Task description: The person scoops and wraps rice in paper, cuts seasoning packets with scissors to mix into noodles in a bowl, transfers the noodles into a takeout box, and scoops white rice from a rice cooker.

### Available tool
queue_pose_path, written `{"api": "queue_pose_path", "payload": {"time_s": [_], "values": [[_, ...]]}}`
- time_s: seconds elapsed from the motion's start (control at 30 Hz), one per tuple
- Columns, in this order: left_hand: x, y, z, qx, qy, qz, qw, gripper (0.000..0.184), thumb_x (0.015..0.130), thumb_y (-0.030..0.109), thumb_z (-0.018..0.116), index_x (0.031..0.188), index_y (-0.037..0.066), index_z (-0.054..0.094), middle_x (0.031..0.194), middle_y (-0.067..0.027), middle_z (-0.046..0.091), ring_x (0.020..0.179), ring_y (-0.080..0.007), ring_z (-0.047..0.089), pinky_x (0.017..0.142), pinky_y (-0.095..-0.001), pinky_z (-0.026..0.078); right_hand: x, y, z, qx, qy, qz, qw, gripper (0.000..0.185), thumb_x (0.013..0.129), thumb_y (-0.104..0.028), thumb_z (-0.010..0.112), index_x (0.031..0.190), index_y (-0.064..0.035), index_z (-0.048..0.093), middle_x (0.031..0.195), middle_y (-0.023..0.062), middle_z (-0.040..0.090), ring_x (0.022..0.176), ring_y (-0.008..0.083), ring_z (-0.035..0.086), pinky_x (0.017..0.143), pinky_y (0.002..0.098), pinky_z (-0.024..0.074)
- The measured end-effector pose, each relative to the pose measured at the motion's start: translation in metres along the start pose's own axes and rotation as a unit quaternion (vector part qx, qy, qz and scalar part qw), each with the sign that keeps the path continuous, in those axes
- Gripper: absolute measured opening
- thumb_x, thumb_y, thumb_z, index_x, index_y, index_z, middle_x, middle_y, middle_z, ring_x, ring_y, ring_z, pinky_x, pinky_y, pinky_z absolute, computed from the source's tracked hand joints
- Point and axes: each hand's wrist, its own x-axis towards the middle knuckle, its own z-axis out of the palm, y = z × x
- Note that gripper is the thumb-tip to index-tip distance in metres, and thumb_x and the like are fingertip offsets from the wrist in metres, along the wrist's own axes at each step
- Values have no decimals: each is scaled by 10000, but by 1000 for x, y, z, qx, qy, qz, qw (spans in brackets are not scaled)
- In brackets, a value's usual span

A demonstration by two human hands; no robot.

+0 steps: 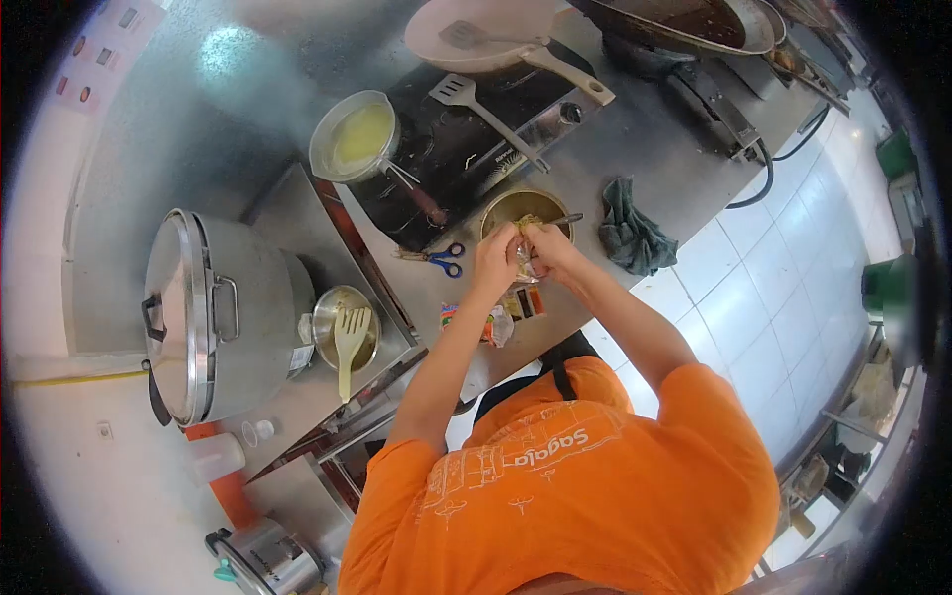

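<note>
Both of my hands meet at the near rim of a metal bowl (502,210). My left hand (499,258) and my right hand (553,250) are closed on a small shiny silver packet (527,266) between them. Something yellowish shows at my fingertips, over the bowl; I cannot make out exactly what it is. A utensil handle (569,219) sticks out over the bowl's right rim. Blue-handled scissors (442,260) lie left of my left hand. Below my hands, a red and orange packet (466,322) lies near the counter edge.
A saucepan (358,139) of yellowish liquid and a frying pan (476,40) stand at the black stove (407,203). A slotted turner (491,119) lies across its front. Right is a dark cloth (635,230). Left are a large lidded pot (223,317) and a bowl with a pale spatula (350,342).
</note>
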Motion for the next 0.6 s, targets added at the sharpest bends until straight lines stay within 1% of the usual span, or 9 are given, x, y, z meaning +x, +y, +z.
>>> {"api": "queue_pose_path", "payload": {"time_s": [0.03,0.13,0.17,0.27,0.37,0.43,0.47,0.53,0.6], "values": [[1,3,-1,1,3,3,1000,64,810,-42,550,855,0,532,786,-185,573,726,-394,583,622,-397,453,-2,-6,1,41,1,33,999,243,931,-251,453,753,-100,521,534,-27,395,393,93,328,353,274,207],[1,3,1,0,21,11,1000,56,813,-38,550,850,-2,529,775,-182,559,717,-395,573,616,-400,448,12,-5,-4,112,-21,120,986,218,923,-250,483,760,-105,481,553,5,415,381,112,354,334,287,214],[0,0,3,-2,27,13,1000,54,814,-37,550,849,-2,528,771,-181,554,713,-395,569,615,-400,446,15,-4,-7,111,-23,122,986,229,928,-258,481,757,-106,474,551,4,411,378,109,348,335,284,213],[-1,-1,5,-10,6,-3,1000,45,817,-29,544,845,-3,522,771,-184,552,720,-395,562,621,-401,444,16,-3,-10,112,-25,126,985,259,942,-279,473,747,-111,456,544,2,399,372,103,333,337,274,211],[-3,0,8,2,16,5,1000,28,835,-9,547,852,0,527,760,-174,540,690,-366,547,622,-377,437,16,1,-11,116,-32,131,984,276,953,-291,461,741,-116,443,542,0,393,370,98,326,337,266,205],[-8,-7,13,-13,13,-43,999,35,848,-21,532,879,-3,536,775,-175,554,703,-352,563,639,-376,446,12,-3,-10,123,-30,145,981,274,959,-291,452,747,-117,437,549,-1,398,371,94,325,339,261,202],[-11,-10,16,-21,11,-66,998,46,855,-27,524,892,-4,541,782,-175,561,710,-345,571,647,-376,450,12,-2,-9,140,-23,152,978,259,953,-280,446,741,-130,441,548,-17,389,372,80,309,340,251,191],[-14,-4,15,-72,15,-107,992,31,871,-19,525,887,4,539,765,-131,549,706,-255,553,657,-330,440,9,0,-5,171,-12,168,971,235,941,-258,436,730,-157,450,544,-50,371,373,51,278,340,232,171],[-12,-3,16,-114,21,-133,984,24,885,-11,526,886,9,538,758,-92,540,718,-182,528,667,-293,430,4,-7,-3,218,-14,171,961,222,944,-251,434,746,-153,453,563,-44,381,380,50,283,343,227,173]]}}
